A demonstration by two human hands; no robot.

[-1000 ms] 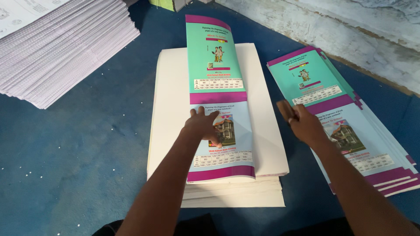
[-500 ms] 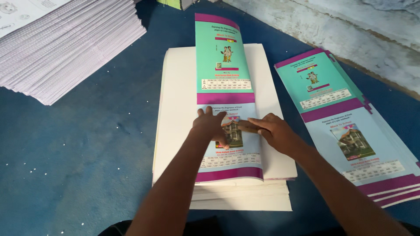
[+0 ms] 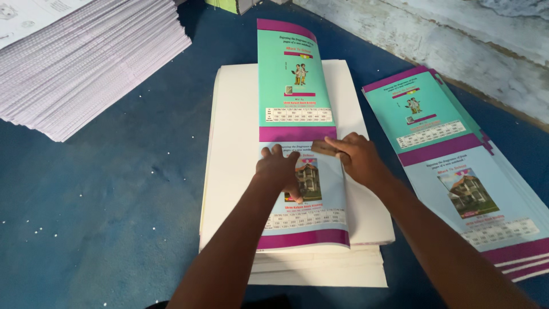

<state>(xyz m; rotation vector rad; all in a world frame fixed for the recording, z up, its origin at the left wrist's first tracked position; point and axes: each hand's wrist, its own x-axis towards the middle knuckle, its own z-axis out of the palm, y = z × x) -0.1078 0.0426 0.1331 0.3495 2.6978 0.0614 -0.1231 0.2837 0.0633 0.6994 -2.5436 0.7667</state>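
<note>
Your left hand (image 3: 278, 167) lies flat with its fingers spread, pressing the lower half of the long printed cover (image 3: 297, 137) that lies lengthwise on the white paper stack (image 3: 235, 143). Your right hand (image 3: 357, 159) has its fingers closed on a small brown block (image 3: 323, 148), held against the cover just below its purple middle band. More covers (image 3: 452, 166) lie to the right on the blue tabletop (image 3: 103, 200).

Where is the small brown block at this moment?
In the head view, the brown block is centre frame under the right hand fingertips, pressed on the printed cover atop the white stack, just right of the left hand.
</note>
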